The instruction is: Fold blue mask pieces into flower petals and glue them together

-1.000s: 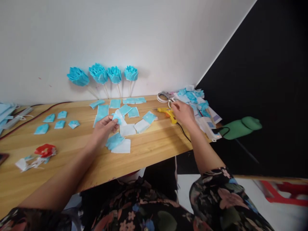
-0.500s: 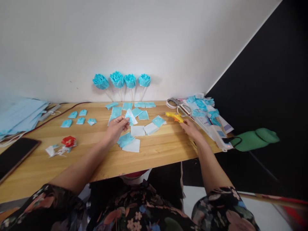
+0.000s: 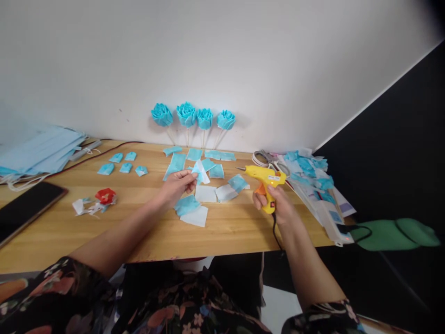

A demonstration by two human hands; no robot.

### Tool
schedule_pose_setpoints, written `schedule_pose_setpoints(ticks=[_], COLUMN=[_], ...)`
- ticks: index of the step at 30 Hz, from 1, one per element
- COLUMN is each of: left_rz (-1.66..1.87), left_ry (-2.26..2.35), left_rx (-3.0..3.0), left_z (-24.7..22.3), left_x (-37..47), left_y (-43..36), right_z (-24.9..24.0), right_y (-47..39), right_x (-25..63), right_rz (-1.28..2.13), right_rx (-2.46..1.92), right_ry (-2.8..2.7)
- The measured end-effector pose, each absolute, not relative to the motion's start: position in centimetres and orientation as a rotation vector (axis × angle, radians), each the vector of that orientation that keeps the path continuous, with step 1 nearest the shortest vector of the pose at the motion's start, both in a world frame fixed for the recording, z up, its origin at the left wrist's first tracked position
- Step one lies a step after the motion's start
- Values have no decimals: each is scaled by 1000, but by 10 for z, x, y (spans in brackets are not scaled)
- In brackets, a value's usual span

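As the right hand [image 3: 273, 199] clutches a yellow plastic glue gun [image 3: 264, 174], its nozzle [image 3: 240, 168] points left of that grip, toward folded blue-and-white fabric [image 3: 202, 172] the left hand [image 3: 179, 185] pinches.

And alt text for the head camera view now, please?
A person's right hand holds a yellow glue gun; the left hand pinches a blue-and-white scrap over a table. Four blue flowers stand along the wall.

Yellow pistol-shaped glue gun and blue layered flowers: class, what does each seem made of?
Yellow pistol-shaped glue gun: smooth, probably plastic, from its crisply moulded body. Blue layered flowers: matte, perhaps nonwoven fabric or paper, from their soft folded petals.
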State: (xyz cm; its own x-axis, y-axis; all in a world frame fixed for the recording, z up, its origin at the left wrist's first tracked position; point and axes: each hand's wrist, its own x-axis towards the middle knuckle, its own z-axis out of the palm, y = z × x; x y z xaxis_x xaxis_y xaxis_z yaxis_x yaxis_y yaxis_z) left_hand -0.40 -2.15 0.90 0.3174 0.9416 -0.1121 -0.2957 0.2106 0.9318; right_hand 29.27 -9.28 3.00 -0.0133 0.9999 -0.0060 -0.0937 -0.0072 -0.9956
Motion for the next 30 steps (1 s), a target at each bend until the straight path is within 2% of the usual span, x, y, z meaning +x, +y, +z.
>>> schedule_pose_setpoints(ticks=[8,18,30], left_rz=[1040,1006,1019], left_ry=[819,872,952], left_rx=[1027,1126,1155], left_z=[10,4,4], left_x=[-7,-9,-8], left_y=[-18,-16,-17], right_z=[57,11,10], right_y=[-49,-41,-44], right_x=[262,258,247], right_rz=[1272,1279,1386], right_rx=[-1072,-1089,-1101], right_ry=[-1413,-1498,-1492])
